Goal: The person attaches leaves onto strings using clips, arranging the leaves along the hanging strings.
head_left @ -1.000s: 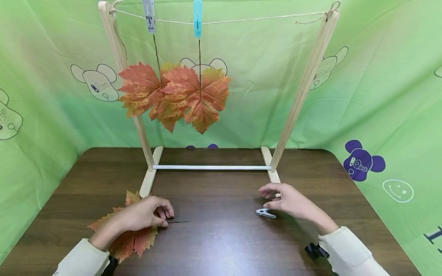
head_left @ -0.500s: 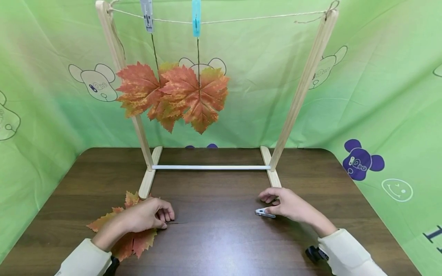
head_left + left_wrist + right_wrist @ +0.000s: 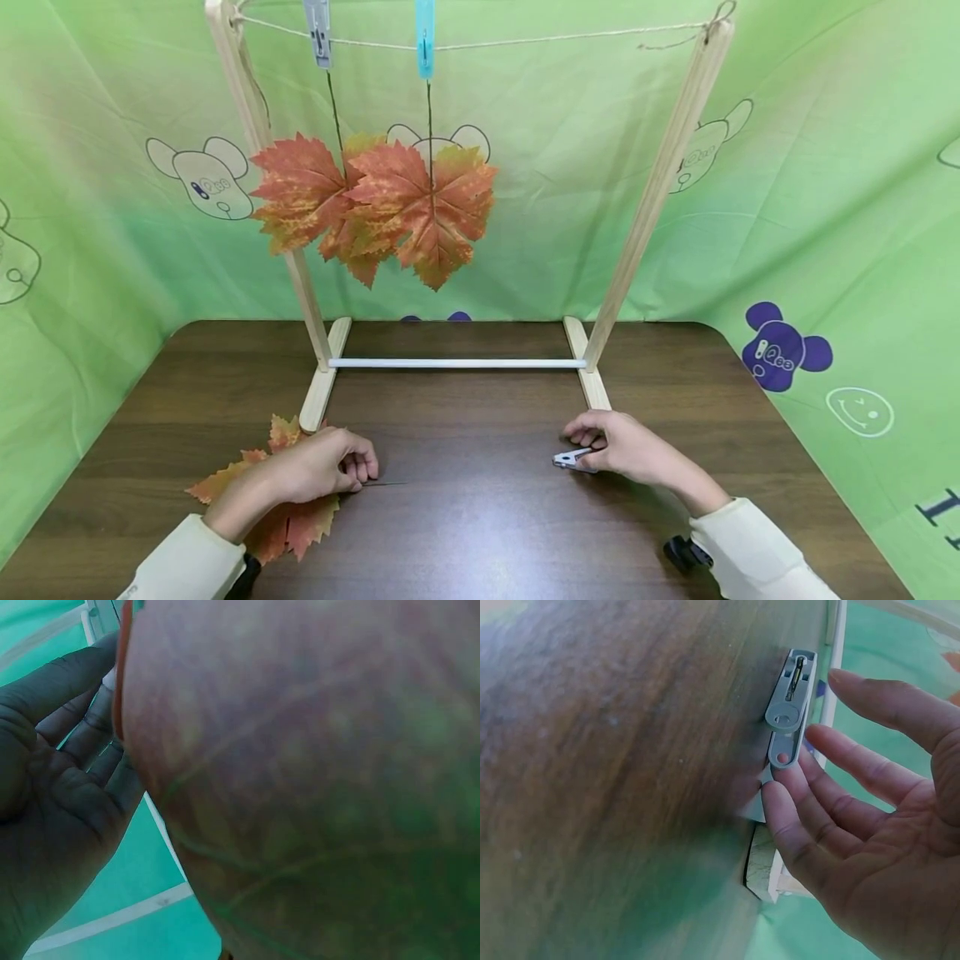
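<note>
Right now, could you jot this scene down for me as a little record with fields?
Left hand: pinches the thin stem of a loose leaf
Right hand: at a grey clip; firm grip unclear
Hanging: left leaf, partly behind right leaf
Pegs: grey peg, light blue peg, both on a string
Stand: wooden posts, white crossbar
Surface: brown table

A brown table (wood-grained) bears a wooden frame, a leaf, a clothespin.
</note>
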`<state>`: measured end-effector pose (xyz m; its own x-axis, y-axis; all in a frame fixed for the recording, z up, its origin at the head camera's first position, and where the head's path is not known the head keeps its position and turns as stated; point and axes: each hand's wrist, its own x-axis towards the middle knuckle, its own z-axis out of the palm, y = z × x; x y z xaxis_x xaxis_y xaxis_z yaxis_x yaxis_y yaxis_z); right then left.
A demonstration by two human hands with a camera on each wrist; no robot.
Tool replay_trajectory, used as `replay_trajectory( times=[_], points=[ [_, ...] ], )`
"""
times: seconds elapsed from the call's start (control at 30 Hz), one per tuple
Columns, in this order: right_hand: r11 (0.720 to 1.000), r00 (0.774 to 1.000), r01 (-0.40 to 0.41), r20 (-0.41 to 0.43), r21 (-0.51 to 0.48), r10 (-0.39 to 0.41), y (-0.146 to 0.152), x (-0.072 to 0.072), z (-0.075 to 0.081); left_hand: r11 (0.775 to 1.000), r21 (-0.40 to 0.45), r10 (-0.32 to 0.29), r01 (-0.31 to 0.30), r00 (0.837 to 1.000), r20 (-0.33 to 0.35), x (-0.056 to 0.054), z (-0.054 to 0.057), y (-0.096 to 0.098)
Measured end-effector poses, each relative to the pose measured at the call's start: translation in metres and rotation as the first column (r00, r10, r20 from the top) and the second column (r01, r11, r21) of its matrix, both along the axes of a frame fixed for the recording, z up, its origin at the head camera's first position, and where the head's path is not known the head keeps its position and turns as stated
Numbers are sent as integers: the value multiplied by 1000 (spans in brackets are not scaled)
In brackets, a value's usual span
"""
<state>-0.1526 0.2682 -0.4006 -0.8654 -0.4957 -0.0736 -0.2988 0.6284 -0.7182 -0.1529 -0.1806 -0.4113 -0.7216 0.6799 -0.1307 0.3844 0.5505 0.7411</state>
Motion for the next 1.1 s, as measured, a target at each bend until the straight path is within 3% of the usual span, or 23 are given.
replay_trajectory(
  times=[0.57,1.1],
  points=[
    [999,998,-28,-64,33,30,1,-1,-7,999,-32,-16,15,999,-48,-4,2,3],
    [986,982,10,-187,169,22,5,6,-9,1000,4,-5,6,997,-79,-6,5,4]
  ],
)
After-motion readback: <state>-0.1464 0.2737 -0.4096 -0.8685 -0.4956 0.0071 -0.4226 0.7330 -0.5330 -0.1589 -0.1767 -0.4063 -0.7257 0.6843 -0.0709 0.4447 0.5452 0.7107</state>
